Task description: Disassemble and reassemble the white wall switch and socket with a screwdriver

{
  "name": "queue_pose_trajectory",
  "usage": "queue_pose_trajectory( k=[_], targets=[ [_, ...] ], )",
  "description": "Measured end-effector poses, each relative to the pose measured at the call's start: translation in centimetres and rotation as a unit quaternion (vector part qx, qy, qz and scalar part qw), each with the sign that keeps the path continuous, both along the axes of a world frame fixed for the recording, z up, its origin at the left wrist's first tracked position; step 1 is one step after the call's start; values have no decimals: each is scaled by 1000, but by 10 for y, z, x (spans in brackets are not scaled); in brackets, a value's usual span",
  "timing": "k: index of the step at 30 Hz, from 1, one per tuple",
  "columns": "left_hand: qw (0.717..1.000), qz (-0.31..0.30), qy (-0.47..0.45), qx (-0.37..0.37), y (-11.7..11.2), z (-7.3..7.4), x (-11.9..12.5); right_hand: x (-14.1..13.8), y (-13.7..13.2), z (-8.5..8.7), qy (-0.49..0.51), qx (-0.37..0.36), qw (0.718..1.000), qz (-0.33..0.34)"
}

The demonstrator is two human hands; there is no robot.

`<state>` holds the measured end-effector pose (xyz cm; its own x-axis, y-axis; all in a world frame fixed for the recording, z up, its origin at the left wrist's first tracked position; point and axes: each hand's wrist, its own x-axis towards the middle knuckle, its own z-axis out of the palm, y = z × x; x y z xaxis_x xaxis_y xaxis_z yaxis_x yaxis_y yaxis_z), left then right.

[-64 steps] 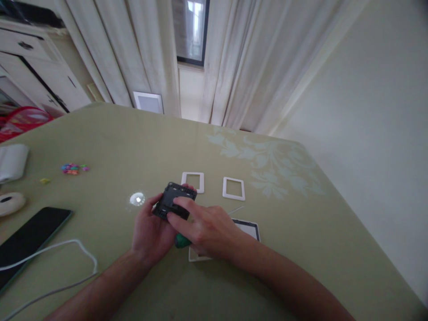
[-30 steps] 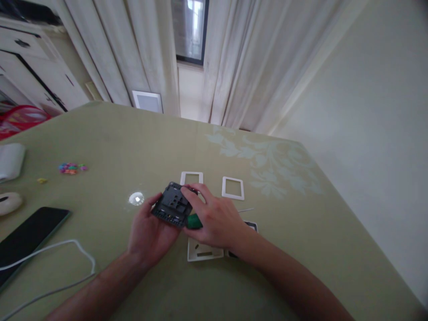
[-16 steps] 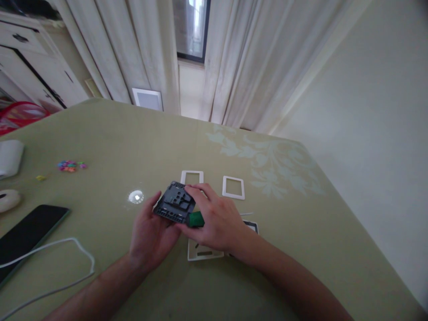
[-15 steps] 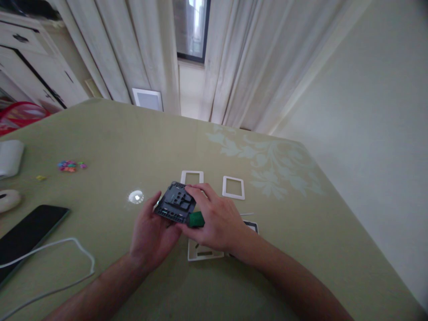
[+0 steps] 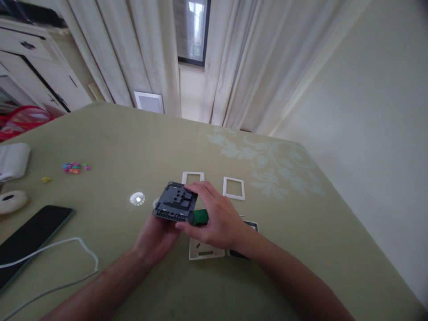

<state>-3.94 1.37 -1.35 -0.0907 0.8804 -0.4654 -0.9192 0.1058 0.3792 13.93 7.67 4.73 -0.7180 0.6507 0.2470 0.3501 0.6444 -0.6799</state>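
A dark grey, square moulded plastic plate [image 5: 175, 201] is held up above the table, its ribbed and slotted face towards me. My left hand [image 5: 157, 238] supports it from below, fingers mostly hidden beneath it. My right hand [image 5: 219, 218] has its upper fingertips on the plate's right edge. A green-handled screwdriver [image 5: 200, 217] lies in the same hand, its dark butt towards the plate and a thin shaft showing past the back of the hand. Under the hands are a white slotted cover [image 5: 205, 252] and a black-and-white piece [image 5: 252, 226], partly covered by my right arm.
Two white square frames, a left one [image 5: 193, 174] and a right one [image 5: 234, 196], lie beyond my hands. Leftward are a phone [image 5: 35, 238], a white cable [image 5: 88, 256], small coloured pieces [image 5: 72, 167], a round white object [image 5: 13, 203] and a white case [image 5: 14, 160].
The plate has turned slightly and tilts its face more towards me. My left thumb has gone from its left edge to out of sight. More of the screwdriver's butt shows.
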Motion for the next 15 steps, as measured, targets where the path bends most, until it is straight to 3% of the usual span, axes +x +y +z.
queue_pose_trajectory(
  k=[9, 15],
  targets=[
    [996, -5, 84, -4, -7, -4, 1, 5, -1, 11, 13, 19, 999, 46],
    [992, -8, 126, 23, 11, -1, -5, 16, 4, 30, 60, 44, 997, 36]
  ],
)
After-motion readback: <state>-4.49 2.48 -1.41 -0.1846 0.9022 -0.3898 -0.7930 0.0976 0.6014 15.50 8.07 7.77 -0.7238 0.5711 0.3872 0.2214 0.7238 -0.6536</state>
